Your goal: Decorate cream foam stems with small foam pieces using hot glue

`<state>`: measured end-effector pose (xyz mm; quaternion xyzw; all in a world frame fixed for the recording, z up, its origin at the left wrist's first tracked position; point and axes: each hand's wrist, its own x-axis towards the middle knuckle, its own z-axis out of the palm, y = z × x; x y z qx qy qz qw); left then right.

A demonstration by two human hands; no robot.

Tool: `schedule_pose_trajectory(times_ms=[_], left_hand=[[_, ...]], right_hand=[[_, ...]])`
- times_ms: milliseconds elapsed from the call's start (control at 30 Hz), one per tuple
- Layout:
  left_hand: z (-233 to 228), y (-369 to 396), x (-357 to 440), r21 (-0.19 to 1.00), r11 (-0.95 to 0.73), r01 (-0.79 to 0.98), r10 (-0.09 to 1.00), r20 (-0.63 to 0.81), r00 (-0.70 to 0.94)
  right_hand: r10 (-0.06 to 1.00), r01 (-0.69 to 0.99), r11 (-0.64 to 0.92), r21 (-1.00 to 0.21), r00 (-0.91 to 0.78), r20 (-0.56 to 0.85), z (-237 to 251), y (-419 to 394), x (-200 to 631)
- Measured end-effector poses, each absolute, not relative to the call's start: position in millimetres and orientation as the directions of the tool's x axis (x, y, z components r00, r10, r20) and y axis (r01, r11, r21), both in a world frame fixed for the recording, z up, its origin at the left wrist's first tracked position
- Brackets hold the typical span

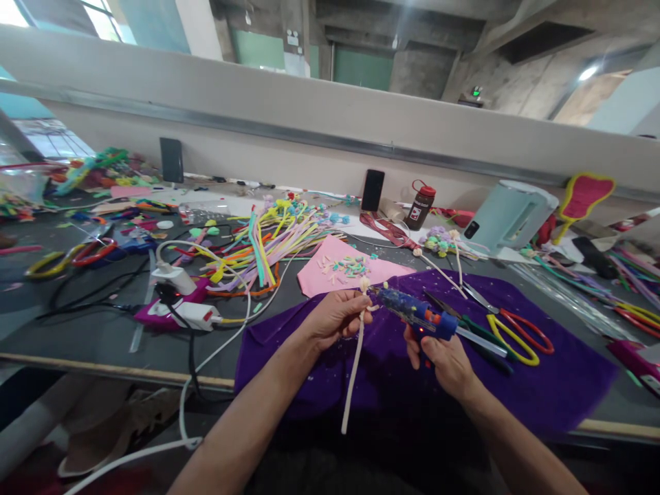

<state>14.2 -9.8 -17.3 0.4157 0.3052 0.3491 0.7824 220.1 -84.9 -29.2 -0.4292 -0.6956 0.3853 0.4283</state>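
My left hand (337, 317) pinches a cream pipe cleaner stem (351, 381) just below its small knobbed top (364, 284); the stem's lower end hangs down. In my right hand (447, 359) is a blue hot glue gun (415, 313), its nozzle pointing left at the top of the stem. A small red light glows on the gun, and a clear glue stick (482, 342) sticks out of its back. Whether the nozzle touches the stem I cannot tell. Beneath both hands lies a purple cloth (304, 350). Pink paper (320, 271) behind them carries small pastel cut pieces (353, 266).
Scissors with red and yellow handles (520, 337) and dark pliers (479, 330) lie right of the glue gun. A purple power strip (175, 306) with cables is on the left. Behind stand a phone (372, 190), a brown bottle (420, 206) and a pale kettle (508, 216). Pipe cleaners (268, 240) are heaped left.
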Motion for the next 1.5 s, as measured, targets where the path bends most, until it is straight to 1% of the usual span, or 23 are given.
schedule_pose_trajectory(times_ms=[633,933,1067,1233,1400,1500], left_hand=[[-17.3,-10.0,13.7,0.868,0.39,-0.306,0.812,-0.168,0.559],[-14.3,-11.6,13.8,0.874,0.391,-0.289,0.815,-0.182,0.551],[-14.8,-11.6,13.5,0.873,0.39,-0.291,0.817,-0.183,0.547],[-17.1,-10.5,13.2,0.874,0.389,-0.291,0.819,-0.182,0.544],[-17.3,-10.6,13.1,0.872,0.388,-0.297,0.822,-0.182,0.54],[-17.0,-10.8,13.0,0.875,0.387,-0.291,0.822,-0.184,0.539]], right_hand=[[0.926,0.312,0.337,-0.889,-0.279,0.253,-30.9,-86.0,220.0],[0.923,0.337,0.353,-0.873,-0.275,0.267,-28.8,-86.8,221.9],[0.926,0.338,0.342,-0.877,-0.281,0.253,-28.5,-86.7,220.8],[0.909,0.347,0.382,-0.857,-0.309,0.28,-28.3,-87.9,222.3],[0.922,0.348,0.352,-0.869,-0.29,0.257,-27.1,-87.0,221.5],[0.918,0.355,0.361,-0.862,-0.3,0.261,-27.4,-86.8,221.1]])
